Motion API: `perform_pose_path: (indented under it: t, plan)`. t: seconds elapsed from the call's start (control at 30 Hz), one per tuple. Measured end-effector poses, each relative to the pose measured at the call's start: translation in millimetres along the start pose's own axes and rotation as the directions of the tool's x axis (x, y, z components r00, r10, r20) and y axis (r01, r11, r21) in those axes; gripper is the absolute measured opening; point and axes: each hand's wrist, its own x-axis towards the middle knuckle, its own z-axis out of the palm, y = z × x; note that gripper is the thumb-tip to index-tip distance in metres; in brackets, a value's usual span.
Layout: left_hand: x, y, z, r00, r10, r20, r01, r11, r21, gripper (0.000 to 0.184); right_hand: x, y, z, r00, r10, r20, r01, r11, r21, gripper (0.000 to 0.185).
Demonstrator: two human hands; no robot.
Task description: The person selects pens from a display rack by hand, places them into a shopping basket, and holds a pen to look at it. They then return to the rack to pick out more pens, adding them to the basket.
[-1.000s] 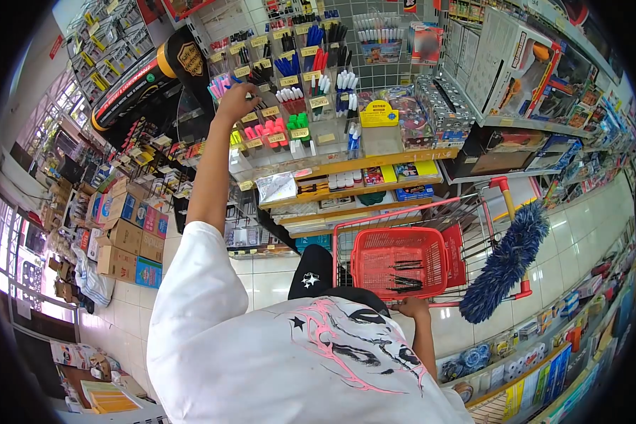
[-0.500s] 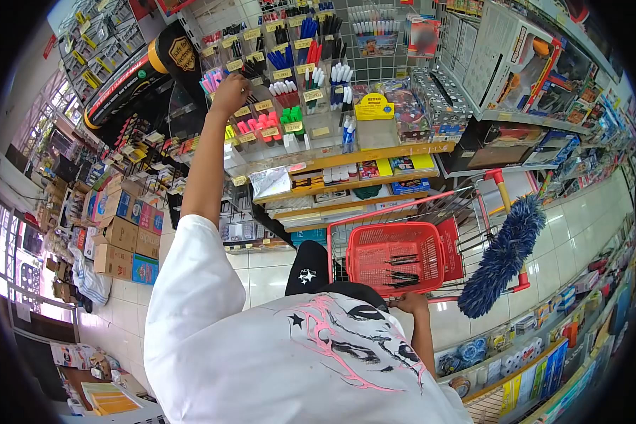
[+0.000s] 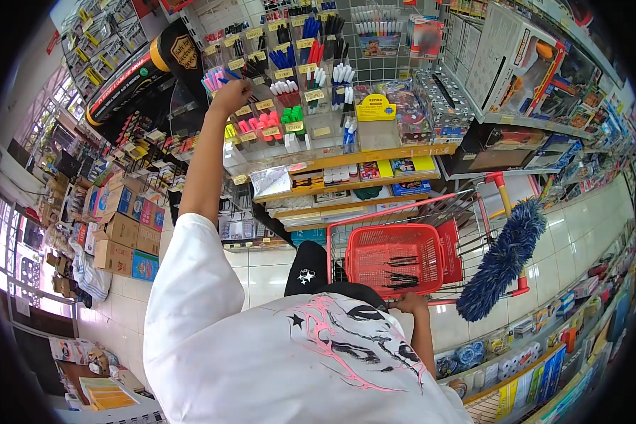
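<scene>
Left hand [image 3: 233, 95] half-curling at blue pen [image 3: 232, 73], right hand [image 3: 411, 304] curling at cart [image 3: 522, 285]; both holds unclear. Pen likely handling light, stiff; barrel suiting pinch.

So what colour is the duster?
The duster is mottled dark blue, best seen in the head view.

Left hand [image 3: 236, 95] at pens [image 3: 213, 80], right hand [image 3: 408, 304] at cart [image 3: 521, 286]

My left hand [image 3: 232, 96] hides part of the pen rack [image 3: 321, 141]; fingertips too small, grip unclear. Right hand [image 3: 410, 304] at shopping cart [image 3: 442, 302]: finger wrap unclear. Small price labels [image 3: 314, 95] mostly unreadable. My shirt [image 3: 261, 360] runs off the bottom edge.
</scene>
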Motion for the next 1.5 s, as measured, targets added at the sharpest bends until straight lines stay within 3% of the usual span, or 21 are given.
perform_pose_path:
  t: [0.27, 0.8, 0.9, 1.07, 1.13, 1.17, 1.2, 1.27, 1.3, 1.33, 1.4, 1.47, 1.5]
  plan:
    - [9.2, -22.2, 17.8, 0.994, 0.104, -0.021, -0.105, 0.993, -0.062, 0.021, 2.6, 3.1, -10.7, 0.994, -0.05, 0.095, 0.041, 0.995, 0.093, 0.056]
    - [20.1, -13.8, 28.7, 0.999, 0.054, 0.009, -0.054, 0.993, 0.107, 0.02, 15.9, 17.8, -8.0, 0.987, -0.083, 0.136, 0.054, 0.977, 0.206, 0.049]
    - [21.3, -13.6, 28.5, 0.998, -0.025, 0.053, 0.022, 0.998, 0.059, 0.022, 17.7, 18.1, -7.9, 0.987, -0.075, 0.145, 0.045, 0.979, 0.2, 0.048]
    - [29.1, -30.8, 40.3, 0.995, 0.051, 0.087, -0.057, 0.995, 0.078, 0.02, 24.3, 26.1, -4.4, 0.978, -0.124, 0.171, 0.093, 0.98, 0.176, 0.052]
    - [26.9, -19.6, 35.3, 0.992, -0.043, 0.12, 0.028, 0.991, 0.127, 0.021, 44.1, 35.9, 3.2, 0.963, -0.167, 0.21, 0.139, 0.981, 0.138, 0.058]
    - [28.9, -33.3, 49.1, 0.998, -0.003, 0.056, -0.004, 0.992, 0.13, 0.023, 42.5, 33.5, -1.1, 0.955, -0.171, 0.241, 0.155, 0.984, 0.085, 0.053]
    - [33.0, -38.9, 58.2, 0.999, -0.016, 0.035, 0.01, 0.986, 0.166, 0.024, 47.3, 37.4, -1.7, 0.946, -0.226, 0.23, 0.233, 0.972, -0.003, 0.048]
    - [28.8, -26.8, 51.5, 0.997, -0.071, 0.013, 0.068, 0.982, 0.174, 0.026, 14.0, 13.6, -19.9, 0.991, -0.091, 0.101, 0.075, 0.986, 0.15, 0.042]
    - [27.2, -23.5, 50.3, 0.996, -0.092, -0.005, 0.092, 0.982, 0.167, 0.026, 76.4, 62.9, 29.7, 0.94, -0.316, -0.13, 0.333, 0.931, 0.151, 0.049]
    - [25.5, -19.3, 45.5, 0.997, -0.071, 0.023, 0.066, 0.985, 0.162, 0.024, 10.5, 16.2, -10.7, 0.981, -0.145, -0.13, 0.144, 0.989, -0.019, 0.049]
    - [25.1, -16.9, 46.8, 0.994, -0.109, -0.023, 0.111, 0.986, 0.125, 0.021, 24.3, 25.6, -5.9, 0.992, -0.128, 0.019, 0.122, 0.974, 0.193, 0.053]
    - [21.8, -11.3, 45.8, 0.989, -0.13, -0.072, 0.139, 0.98, 0.143, 0.019, 34.0, 38.0, 3.5, 0.944, -0.261, -0.202, 0.295, 0.941, 0.164, 0.055]
    - [19.7, -12.5, 46.5, 0.987, -0.134, -0.084, 0.145, 0.979, 0.142, 0.019, 32.9, 35.6, 0.8, 0.941, -0.266, -0.209, 0.301, 0.941, 0.156, 0.055]
